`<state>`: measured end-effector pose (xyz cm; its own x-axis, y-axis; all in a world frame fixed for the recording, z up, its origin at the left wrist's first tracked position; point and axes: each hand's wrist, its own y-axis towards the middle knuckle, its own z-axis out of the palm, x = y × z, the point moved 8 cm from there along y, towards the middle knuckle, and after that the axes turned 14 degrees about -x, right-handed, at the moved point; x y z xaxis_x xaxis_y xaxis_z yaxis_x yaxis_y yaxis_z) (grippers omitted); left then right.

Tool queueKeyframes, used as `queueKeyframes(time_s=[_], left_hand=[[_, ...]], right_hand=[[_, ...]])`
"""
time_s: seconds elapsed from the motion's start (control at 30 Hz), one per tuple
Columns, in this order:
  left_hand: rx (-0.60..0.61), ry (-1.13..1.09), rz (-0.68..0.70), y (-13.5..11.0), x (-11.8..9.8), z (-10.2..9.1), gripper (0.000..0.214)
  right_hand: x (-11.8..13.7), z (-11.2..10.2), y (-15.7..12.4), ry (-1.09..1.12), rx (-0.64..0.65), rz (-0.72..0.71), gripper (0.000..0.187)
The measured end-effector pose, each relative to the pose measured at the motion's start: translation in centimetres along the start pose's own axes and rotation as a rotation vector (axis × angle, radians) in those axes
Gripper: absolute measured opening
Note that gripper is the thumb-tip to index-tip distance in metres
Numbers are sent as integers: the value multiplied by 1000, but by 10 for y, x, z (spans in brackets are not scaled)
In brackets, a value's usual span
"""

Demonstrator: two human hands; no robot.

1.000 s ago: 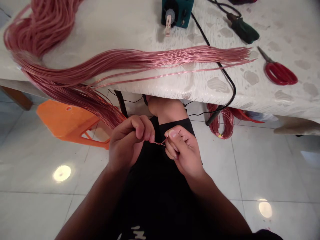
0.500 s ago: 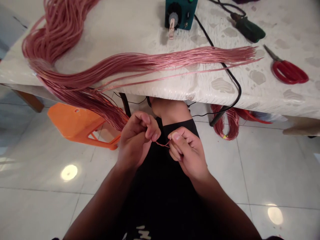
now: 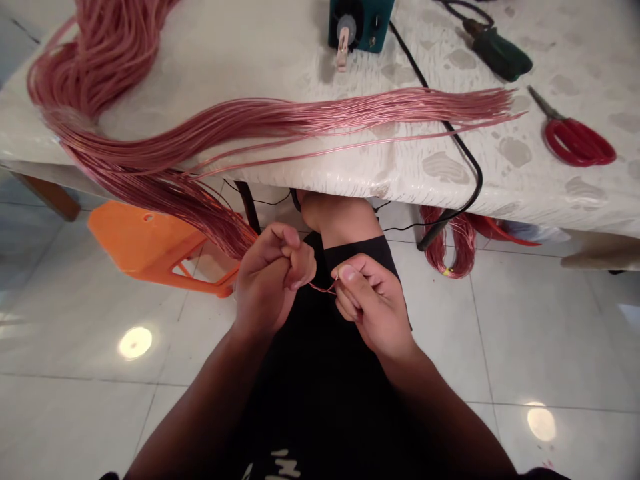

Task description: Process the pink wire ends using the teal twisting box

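Above my lap, my left hand (image 3: 275,277) is closed around the ends of several thin reddish wires that hang off the table edge from a thick wire bundle (image 3: 215,127). A short twisted length of wire (image 3: 323,289) spans the small gap to my right hand (image 3: 367,300). There the thumb and fingers pinch the wire's end, and a tiny pale tip shows at the thumb. The curled left fingers hide most of what lies inside that palm. The rest of the bundle stretches across the tabletop, its loose ends pointing right.
On the table (image 3: 545,193) stand a teal box (image 3: 383,20) with a clip, a dark green-handled tool (image 3: 500,53) and red-handled scissors (image 3: 580,137). A black cable (image 3: 467,157) loops over the edge. Below are an orange stool (image 3: 135,240) and a wire coil (image 3: 457,257).
The view has shifted slightly. The left fingers have curled in a little more, while the right hand keeps its pinch on the wire.
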<state>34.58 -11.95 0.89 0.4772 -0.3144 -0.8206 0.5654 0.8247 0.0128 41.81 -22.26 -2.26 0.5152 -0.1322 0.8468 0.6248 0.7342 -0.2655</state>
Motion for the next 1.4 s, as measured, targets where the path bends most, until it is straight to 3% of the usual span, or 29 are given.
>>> queueKeyframes(time_s=[0.1,0.27,0.43,0.57,1.03,1.4], left_hand=[[53,224,150,-7,-10,3,38],[213,763,511,-22,-25,25,41],[197,841,701,-26,-32,32,35],[209,825,746,-27,-35,33,36],[65,802,797,-30,-33,24,36],[97,766,762,-31,-33,24,31]], right_hand=[[1,0,-1,-11,4,-9,21],[5,2,-1,23,14,-40,21],[10,2,-2,64,10,-50,24],[9,3,-4,89,5,-27,22],[10,3,-2,84,-48,-26,26],[14,4,-4,121,-43,-76,21]])
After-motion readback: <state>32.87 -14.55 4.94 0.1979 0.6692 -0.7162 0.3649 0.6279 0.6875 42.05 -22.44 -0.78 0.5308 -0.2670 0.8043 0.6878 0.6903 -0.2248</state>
